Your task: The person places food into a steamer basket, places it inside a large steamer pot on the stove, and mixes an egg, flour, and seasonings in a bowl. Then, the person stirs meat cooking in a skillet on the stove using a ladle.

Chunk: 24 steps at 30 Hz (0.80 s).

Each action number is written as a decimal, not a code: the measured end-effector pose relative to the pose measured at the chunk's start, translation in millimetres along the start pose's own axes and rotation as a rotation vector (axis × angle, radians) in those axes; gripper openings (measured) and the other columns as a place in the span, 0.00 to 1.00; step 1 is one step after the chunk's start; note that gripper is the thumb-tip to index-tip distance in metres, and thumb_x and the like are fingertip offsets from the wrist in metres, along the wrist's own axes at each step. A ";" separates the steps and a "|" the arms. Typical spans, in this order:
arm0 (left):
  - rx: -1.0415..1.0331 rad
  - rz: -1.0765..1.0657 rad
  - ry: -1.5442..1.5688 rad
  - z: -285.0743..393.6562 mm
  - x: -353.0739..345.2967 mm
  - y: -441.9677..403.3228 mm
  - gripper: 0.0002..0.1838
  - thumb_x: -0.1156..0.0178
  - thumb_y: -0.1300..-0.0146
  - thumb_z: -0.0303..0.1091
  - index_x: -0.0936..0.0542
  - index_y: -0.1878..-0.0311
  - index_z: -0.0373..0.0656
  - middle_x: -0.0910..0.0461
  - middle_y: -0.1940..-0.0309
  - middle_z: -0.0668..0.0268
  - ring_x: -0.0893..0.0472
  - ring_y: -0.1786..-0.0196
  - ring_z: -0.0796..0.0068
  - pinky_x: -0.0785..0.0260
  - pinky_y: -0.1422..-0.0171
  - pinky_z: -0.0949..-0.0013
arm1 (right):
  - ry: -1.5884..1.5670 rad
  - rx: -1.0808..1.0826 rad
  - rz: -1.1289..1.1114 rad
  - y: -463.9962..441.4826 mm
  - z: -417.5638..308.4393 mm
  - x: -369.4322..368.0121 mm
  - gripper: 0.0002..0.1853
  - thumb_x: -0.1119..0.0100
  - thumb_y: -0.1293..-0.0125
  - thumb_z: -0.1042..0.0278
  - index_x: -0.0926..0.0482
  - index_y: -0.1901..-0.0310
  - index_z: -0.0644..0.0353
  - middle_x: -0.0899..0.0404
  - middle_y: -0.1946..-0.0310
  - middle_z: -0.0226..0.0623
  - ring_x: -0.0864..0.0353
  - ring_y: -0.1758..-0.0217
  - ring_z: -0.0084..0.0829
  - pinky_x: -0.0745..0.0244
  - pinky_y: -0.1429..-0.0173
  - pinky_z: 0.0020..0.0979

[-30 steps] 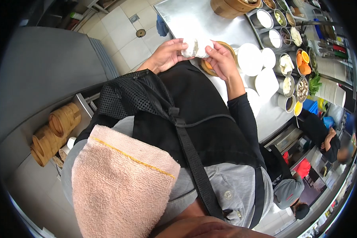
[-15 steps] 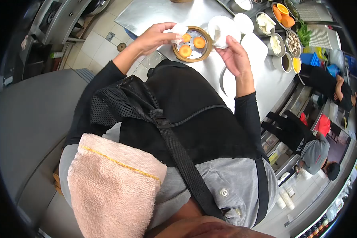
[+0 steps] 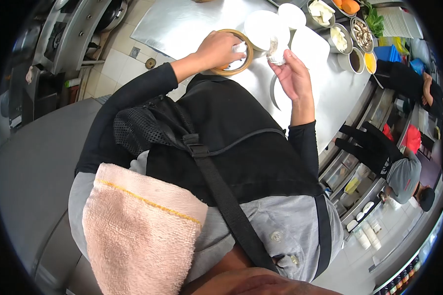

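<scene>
A shiny steel table (image 3: 177, 24) spans the upper middle of the frame. On it stands a round bamboo steamer (image 3: 250, 53); just right of that lie a large white disc (image 3: 261, 25), a smaller one (image 3: 291, 16) and a squarish white piece (image 3: 311, 49). Metal containers (image 3: 344, 62) line the right side.

At upper centre, a white lump (image 3: 239, 47) shows inside a tan steamer (image 3: 251, 55), and a mottled white and greyish lump (image 3: 277, 55) lies against a plain white dish (image 3: 262, 25). The table (image 3: 170, 27) is silver-grey. Lower left, a pale pink towel (image 3: 138, 241) bears a yellow stripe. The shirt (image 3: 261, 221) is grey, the apron (image 3: 251, 160) black. Upper right: green leaves (image 3: 374, 23), orange carrots (image 3: 350, 7), a blue tub (image 3: 388, 53). Upper left, cream tiles (image 3: 125, 67).
</scene>
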<state>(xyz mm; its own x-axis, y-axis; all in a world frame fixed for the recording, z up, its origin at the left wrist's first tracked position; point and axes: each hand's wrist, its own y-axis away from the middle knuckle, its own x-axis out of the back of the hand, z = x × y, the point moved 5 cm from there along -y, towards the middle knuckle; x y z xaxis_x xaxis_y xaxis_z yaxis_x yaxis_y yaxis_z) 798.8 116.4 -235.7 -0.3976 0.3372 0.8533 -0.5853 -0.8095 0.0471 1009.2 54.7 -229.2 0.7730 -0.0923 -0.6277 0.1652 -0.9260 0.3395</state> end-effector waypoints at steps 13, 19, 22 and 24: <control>-0.421 0.228 0.379 20.4 77.2 26.1 0.25 0.37 0.31 0.39 0.26 0.32 0.49 0.20 0.50 0.69 0.20 0.52 0.74 0.28 0.46 0.69 | 0.355 -0.257 -0.031 -29.6 0.8 -85.3 0.31 0.46 0.27 0.38 0.22 0.54 0.69 0.19 0.66 0.38 0.16 0.70 0.28 0.16 0.62 0.28; 0.044 0.215 1.259 -0.9 57.5 22.5 0.19 0.47 0.23 0.48 0.27 0.40 0.44 0.26 0.63 0.73 0.23 0.62 0.83 0.23 0.56 0.72 | 0.866 0.360 0.040 -42.3 -3.1 -114.4 0.25 0.54 0.21 0.43 0.23 0.58 0.62 0.23 0.73 0.33 0.27 0.71 0.20 0.29 0.66 0.26; 0.209 0.287 1.296 0.0 54.1 18.5 0.23 0.52 0.23 0.55 0.27 0.51 0.41 0.25 0.64 0.69 0.23 0.63 0.79 0.24 0.61 0.72 | 0.951 0.588 0.072 -50.1 0.4 -130.7 0.23 0.53 0.20 0.48 0.25 0.59 0.64 0.24 0.74 0.34 0.26 0.71 0.22 0.29 0.64 0.28; 0.338 0.413 1.189 -0.3 54.1 17.1 0.26 0.54 0.22 0.58 0.28 0.55 0.41 0.25 0.64 0.66 0.22 0.63 0.76 0.26 0.63 0.70 | 0.998 0.672 0.099 -49.3 1.0 -143.1 0.23 0.54 0.20 0.49 0.27 0.61 0.65 0.21 0.72 0.39 0.22 0.69 0.29 0.27 0.62 0.33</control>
<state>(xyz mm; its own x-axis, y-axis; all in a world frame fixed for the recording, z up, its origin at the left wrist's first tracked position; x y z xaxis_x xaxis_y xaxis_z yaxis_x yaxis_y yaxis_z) 767.0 121.0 -188.9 -0.9846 0.1118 -0.1348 -0.1340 -0.9765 0.1691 889.8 113.2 -156.9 0.9462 -0.1244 0.2986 -0.0438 -0.9638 -0.2629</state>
